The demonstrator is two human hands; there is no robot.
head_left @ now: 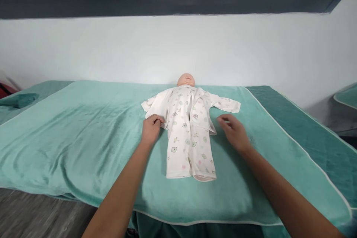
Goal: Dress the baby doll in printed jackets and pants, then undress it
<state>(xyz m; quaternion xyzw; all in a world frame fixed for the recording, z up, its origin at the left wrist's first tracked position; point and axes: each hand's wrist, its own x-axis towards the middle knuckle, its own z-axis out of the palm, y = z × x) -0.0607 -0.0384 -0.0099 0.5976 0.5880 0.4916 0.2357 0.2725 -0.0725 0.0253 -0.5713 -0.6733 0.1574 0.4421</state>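
Observation:
A baby doll (186, 79) lies on its back with its bald head toward the wall. It is dressed in a white baby shirt (178, 98) with small printed animals, its sleeves spread out sideways. Matching white baby pants (180, 156) reach down below the shirt; the doll's hands and feet are hidden. At the shirt's left lower edge, my left hand (152, 128) is closed in a pinch on the cloth. My right hand (234, 130) hovers just right of the shirt's other lower corner, thumb and fingers curled together, with a small gap to the cloth.
Beneath the doll a green plush blanket (83, 137) with a pale border covers the table, wrinkled on the left. A darker green cover (306, 126) shows at the right. Behind stands a white wall (111, 48) under a dark window frame (167, 3). Grey floor (36, 215) appears lower left.

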